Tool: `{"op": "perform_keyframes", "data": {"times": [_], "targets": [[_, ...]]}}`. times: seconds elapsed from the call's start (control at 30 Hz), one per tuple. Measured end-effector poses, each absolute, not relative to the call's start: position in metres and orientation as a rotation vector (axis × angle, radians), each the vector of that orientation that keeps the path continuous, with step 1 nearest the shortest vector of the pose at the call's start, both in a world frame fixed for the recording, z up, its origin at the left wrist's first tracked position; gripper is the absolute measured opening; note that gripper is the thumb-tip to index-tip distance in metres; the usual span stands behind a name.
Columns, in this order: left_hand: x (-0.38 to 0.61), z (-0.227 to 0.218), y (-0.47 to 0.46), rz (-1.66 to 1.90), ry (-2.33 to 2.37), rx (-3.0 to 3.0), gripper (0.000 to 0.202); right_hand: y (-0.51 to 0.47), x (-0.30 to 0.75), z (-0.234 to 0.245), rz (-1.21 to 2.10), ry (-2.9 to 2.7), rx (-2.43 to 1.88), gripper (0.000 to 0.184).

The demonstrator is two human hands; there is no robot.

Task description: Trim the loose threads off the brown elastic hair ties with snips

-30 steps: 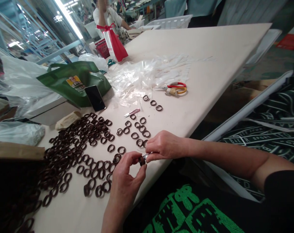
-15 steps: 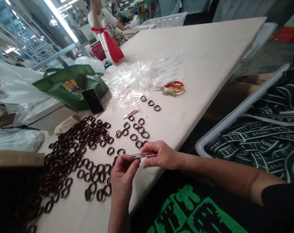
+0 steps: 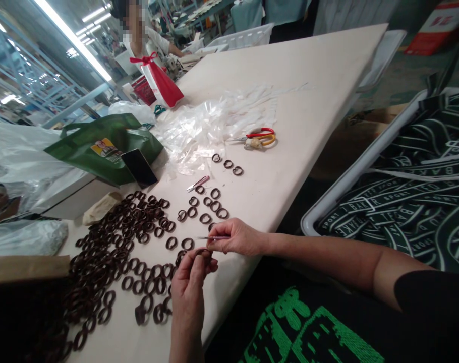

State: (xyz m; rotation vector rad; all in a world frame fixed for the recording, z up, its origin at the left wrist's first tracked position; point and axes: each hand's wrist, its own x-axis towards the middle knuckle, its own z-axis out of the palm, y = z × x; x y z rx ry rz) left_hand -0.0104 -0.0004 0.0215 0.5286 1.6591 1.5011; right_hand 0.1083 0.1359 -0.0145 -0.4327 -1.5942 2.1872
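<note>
My left hand (image 3: 189,275) is closed, pinching a dark brown ring (image 3: 204,251) between thumb and fingers; the fingers partly cover it. Just above and to the right, my right hand (image 3: 239,236) grips a pair of thread snips (image 3: 218,237). Their thin blades point left, over the ring, and most of the handle is hidden in my palm. Many similar brown rings (image 3: 138,217) lie in a heap on the table to the left, with loose ones scattered around my hands. Another pair of snips (image 3: 198,183) rests beyond the loose rings.
Scissors with red and yellow handles (image 3: 260,137) lie near clear plastic (image 3: 199,126). A phone (image 3: 139,169) leans on a green bag (image 3: 104,148). Right of the table (image 3: 290,75), a white-rimmed bin (image 3: 308,222) holds dark printed straps. A person (image 3: 154,43) sits at the far end.
The snips have turned in my right hand and their blades now lie above the ring, pointing left. My left hand has rolled, bringing the ring more into sight. The view has shifted slightly.
</note>
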Motion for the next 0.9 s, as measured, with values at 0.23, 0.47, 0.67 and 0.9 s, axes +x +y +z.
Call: {"op": "perform_keyframes", "data": {"times": [0.23, 0.47, 0.67, 0.9], "targets": [[-0.009, 0.022, 0.001, 1.609, 1.612, 0.333, 0.039, 0.138, 0.105, -0.008, 2.183, -1.609, -0.442, 0.037], [-0.019, 0.014, 0.001, 1.729, 1.546, 0.211, 0.038, 0.153, 0.120, -0.007, 1.917, -1.736, -0.402, 0.050], [-0.025, 0.009, 0.002, 1.835, 1.490, 0.129, 0.043, 0.151, 0.137, -0.007, 1.294, -2.124, -0.391, 0.041], [-0.022, 0.008, 0.003, 1.841, 1.507, 0.222, 0.037, 0.140, 0.130, 0.002, 1.005, -2.374, -0.307, 0.036]]}}
